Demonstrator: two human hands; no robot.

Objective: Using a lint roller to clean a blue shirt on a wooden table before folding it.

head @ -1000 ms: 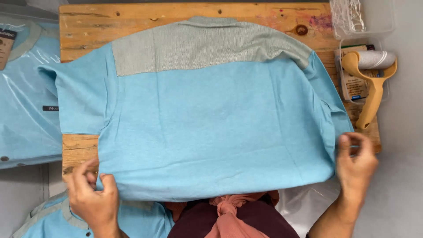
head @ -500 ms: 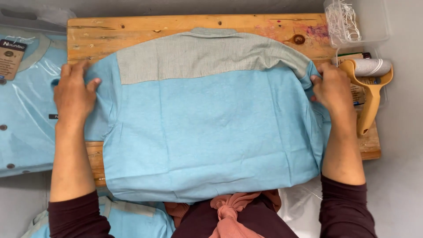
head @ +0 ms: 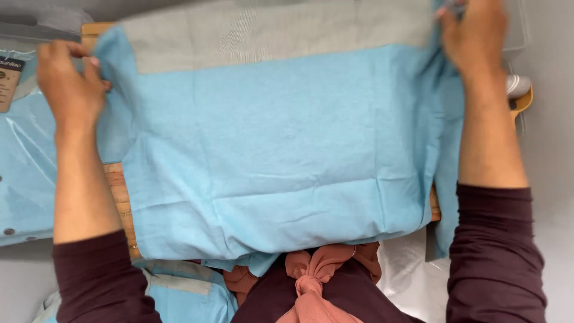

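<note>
A light blue shirt [head: 281, 149] with a grey shoulder panel [head: 269, 33] lies back up across a wooden board [head: 119, 203], covering most of it. My left hand [head: 69, 81] pinches the shirt's left shoulder and sleeve edge at the upper left. My right hand [head: 472, 36] grips the right shoulder edge at the upper right, lifting the cloth. The right sleeve [head: 448, 149] hangs folded down under my right forearm.
A bagged blue shirt [head: 24, 161] lies to the left of the board, with a brown tag [head: 9, 78] on it. Another blue shirt [head: 179, 296] sits by my lap. A white and yellow roller tool [head: 519, 93] peeks out at the right.
Both hands have moved from the hem up to the shoulders and taken hold of the edges. The view has closed in, and the shirt's top now reaches the frame's upper edge.
</note>
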